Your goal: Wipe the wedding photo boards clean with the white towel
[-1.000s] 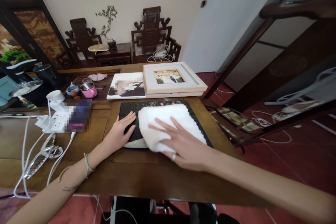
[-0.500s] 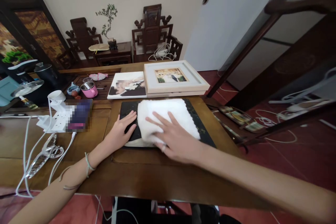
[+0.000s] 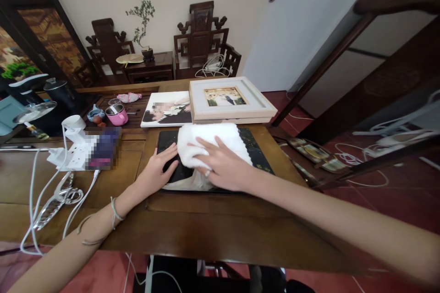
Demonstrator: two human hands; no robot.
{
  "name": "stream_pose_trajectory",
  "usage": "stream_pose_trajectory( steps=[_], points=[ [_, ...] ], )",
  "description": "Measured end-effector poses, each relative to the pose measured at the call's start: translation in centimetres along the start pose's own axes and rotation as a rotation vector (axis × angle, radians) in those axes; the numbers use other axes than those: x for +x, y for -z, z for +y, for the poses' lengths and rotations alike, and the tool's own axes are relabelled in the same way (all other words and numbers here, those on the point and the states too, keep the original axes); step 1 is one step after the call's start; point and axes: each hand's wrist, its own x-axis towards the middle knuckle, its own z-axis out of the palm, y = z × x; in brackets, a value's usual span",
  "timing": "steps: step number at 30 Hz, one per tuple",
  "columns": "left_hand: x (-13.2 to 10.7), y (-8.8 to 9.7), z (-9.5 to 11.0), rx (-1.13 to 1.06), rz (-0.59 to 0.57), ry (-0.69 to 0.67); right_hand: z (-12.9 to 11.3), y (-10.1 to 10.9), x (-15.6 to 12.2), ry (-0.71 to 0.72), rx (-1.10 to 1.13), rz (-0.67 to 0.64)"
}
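Note:
A white fluffy cloth [image 3: 222,133] lies folded on a dark glossy picture panel [image 3: 259,153], which rests flat on the wooden table. Across the cloth's near side presses my right hand [image 3: 223,165], its fingers spread over the top and the fabric bunched near the thumb. The hand wears a ring. My left hand [image 3: 158,167] lies with fingers extended on the panel's left edge, its fingertips beside the cloth. A pale part of the panel's picture shows below the cloth; the cloth and right hand hide the middle.
Behind the panel are a photo print [image 3: 167,109] and a white framed picture [image 3: 227,96]. To the left lie a power strip [image 3: 75,155] with cables, a clear hair clip [image 3: 57,201] and a pink cup [image 3: 117,114]. The wooden table [image 3: 220,229] ends at the right above a red floor.
My right hand and the cloth have moved away from me and slightly left, uncovering more of the panel's near part. My left hand stays in place.

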Motion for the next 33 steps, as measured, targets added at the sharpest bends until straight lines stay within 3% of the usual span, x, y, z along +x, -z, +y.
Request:
stream_pose_trajectory(
  steps=[4,7,11,15,19,24,28,33],
  points=[
    [0.0,-0.1,-0.1,-0.002,0.016,0.006,2.0,0.0,2.9,-0.027,-0.05,0.04],
    [0.1,-0.1,-0.1,0.002,0.011,0.009,1.5,-0.1,2.6,-0.047,-0.077,0.046],
    [0.0,0.0,0.1,0.012,-0.012,0.006,-1.6,-0.7,-1.1,-0.063,-0.053,0.021],
    [0.0,0.1,0.3,0.027,-0.037,0.015,-4.8,-1.6,-5.6,0.025,0.045,-0.004],
    [0.0,0.0,0.1,0.021,-0.028,0.012,-4.7,-1.7,-7.2,0.059,0.061,-0.007],
    [-0.1,-0.1,0.1,-0.012,-0.013,0.009,-1.3,-0.9,-4.0,-0.115,-0.094,0.04],
    [0.0,0.5,0.5,-0.159,0.106,0.055,-1.5,-0.8,-0.4,-0.204,-0.11,0.061],
    [0.0,1.1,0.1,-0.346,0.252,0.08,-4.6,-1.2,0.3,0.134,0.013,-0.069]
  ],
)
